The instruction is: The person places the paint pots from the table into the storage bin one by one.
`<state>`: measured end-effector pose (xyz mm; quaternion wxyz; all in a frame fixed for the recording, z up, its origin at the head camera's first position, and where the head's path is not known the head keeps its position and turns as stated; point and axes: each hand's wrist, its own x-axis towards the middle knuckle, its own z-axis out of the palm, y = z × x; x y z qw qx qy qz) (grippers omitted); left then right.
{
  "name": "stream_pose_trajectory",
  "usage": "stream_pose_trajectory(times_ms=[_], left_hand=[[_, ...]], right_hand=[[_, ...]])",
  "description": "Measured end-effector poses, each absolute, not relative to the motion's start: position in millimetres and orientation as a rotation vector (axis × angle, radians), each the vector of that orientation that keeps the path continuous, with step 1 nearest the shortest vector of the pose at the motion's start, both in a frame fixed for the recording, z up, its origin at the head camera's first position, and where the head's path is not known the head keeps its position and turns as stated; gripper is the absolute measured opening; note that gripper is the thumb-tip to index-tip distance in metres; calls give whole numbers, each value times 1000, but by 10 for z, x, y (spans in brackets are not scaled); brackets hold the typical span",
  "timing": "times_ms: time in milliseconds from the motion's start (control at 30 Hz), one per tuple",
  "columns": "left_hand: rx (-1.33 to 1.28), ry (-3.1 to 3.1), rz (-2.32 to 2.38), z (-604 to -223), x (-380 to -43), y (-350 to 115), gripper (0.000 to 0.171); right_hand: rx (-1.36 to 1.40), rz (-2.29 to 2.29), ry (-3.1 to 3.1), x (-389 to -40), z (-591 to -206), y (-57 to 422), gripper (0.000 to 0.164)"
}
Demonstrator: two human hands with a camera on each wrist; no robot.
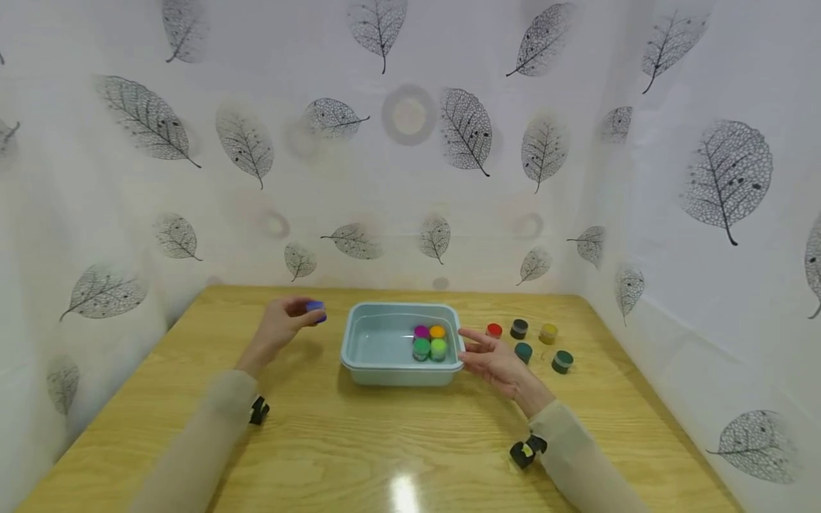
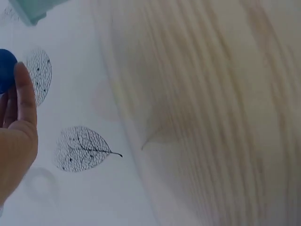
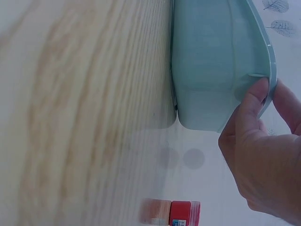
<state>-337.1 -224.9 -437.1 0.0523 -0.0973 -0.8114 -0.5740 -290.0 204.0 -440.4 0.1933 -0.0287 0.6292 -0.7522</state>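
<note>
My left hand point(image 1: 280, 326) pinches a small blue paint pot point(image 1: 316, 311) above the table, left of a pale blue-green plastic basin point(image 1: 399, 377). The left wrist view has the blue pot point(image 2: 6, 70) at its left edge, partly cut off, against the fingertips. At the basin's right end, my right hand point(image 1: 497, 365) grips the rim. Seen from the right wrist, fingers of that hand point(image 3: 263, 155) lie on both sides of the basin's rim point(image 3: 272, 66). Inside the basin's right half sit purple point(image 1: 421, 332), orange point(image 1: 437, 332), green point(image 1: 420, 349) and lime point(image 1: 438, 349) pots.
Right of the basin, several more pots stand on the wooden table point(image 1: 385, 442): red point(image 1: 494, 330), black point(image 1: 519, 328), yellow point(image 1: 548, 333), teal point(image 1: 523, 352) and dark green point(image 1: 562, 361). A white curtain point(image 1: 410, 185) printed with leaves hangs behind the table and along its sides.
</note>
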Motion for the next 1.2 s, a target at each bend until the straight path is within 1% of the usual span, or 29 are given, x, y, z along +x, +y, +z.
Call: stream_pose_trajectory(times_ms=[133,400,700,967,1200], left_hand=[[-291,-2450,-1718,-4382,-3376,-2127,45],[-360,-2440,-1698,-4341,-3337,-1900,38],[-341,-2426,-1743,-4302,-3346,-1780,40],[-350,-2453,-1673,-4254,-3334,-1673,43],[-381,-2429,-1681,-4306,-3333,-1569,40]], right_hand=[[-71,-2105,1779,-2900,-4394,2034,63],[-79,-2092,1791,-2907,-4419,2041,64],[-68,-2099,1789,-2910,-4415,2056,63],[-74,-2102,1788,-2902,-4375,2039,63],[-77,-2107,1780,-2897,-4389,2033,64]])
